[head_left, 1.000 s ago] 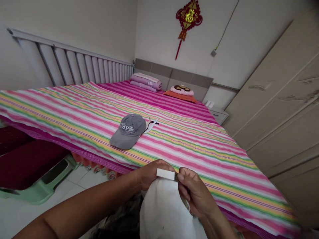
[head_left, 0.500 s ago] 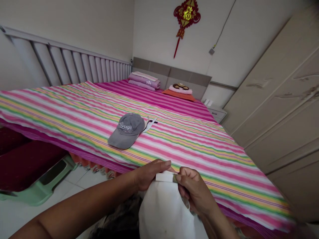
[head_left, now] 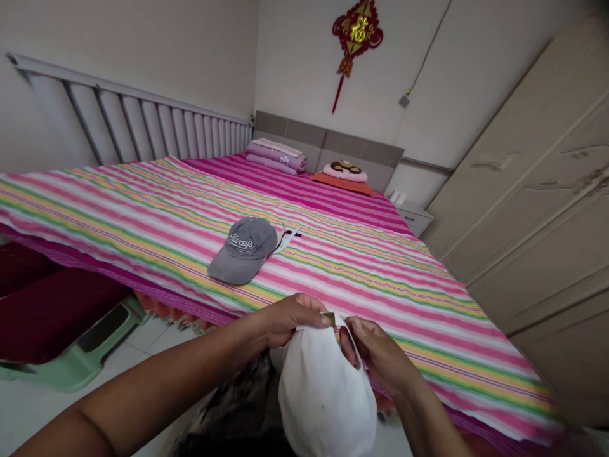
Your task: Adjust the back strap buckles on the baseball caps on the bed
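Observation:
A white cap (head_left: 328, 393) hangs from my two hands, its back opening and strap uppermost. My left hand (head_left: 292, 317) pinches the strap beside a small brass-coloured buckle (head_left: 329, 318), thumb on top. On the other side of the opening, my right hand (head_left: 373, 349) grips the cap's edge near the strap end, with some fingers showing through the gap. The cap's brim is out of sight. Farther off on the bed lies a grey cap (head_left: 250, 241) with white lettering, its brim towards me. A white strip (head_left: 287, 241) and a dark strap end lie behind it.
The bed has a striped sheet (head_left: 157, 212), with folded purple bedding (head_left: 276, 157) and a pink folded item (head_left: 345, 171) by the headboard. A green stool (head_left: 90, 362) with a dark red cover stands left. A wardrobe (head_left: 537, 190) lines the right side.
The white cap has turned and risen slightly. My left thumb has come to the buckle, while my right hand has shifted off it to the edge of the opening.

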Motion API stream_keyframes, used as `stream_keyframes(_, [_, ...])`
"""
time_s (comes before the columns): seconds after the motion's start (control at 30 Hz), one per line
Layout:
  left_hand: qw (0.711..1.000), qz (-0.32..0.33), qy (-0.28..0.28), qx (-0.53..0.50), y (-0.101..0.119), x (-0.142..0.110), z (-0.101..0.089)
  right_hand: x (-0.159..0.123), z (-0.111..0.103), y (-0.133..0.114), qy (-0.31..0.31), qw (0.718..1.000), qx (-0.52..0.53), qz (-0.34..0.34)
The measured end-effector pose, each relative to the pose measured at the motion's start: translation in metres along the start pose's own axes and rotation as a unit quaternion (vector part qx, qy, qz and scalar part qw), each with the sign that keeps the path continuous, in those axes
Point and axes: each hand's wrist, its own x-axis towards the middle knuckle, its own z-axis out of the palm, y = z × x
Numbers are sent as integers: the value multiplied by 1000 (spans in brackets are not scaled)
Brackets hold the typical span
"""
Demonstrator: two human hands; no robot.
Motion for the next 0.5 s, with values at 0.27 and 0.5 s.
stream_keyframes(0.27, [998,-39,-48,2,5,2,-16,-1,-15,5,-38,992,117,-8])
stream_keyframes(0.5, [994,8,-24,-107,15,10,-29,-8,-33,12,-92,987,127,32])
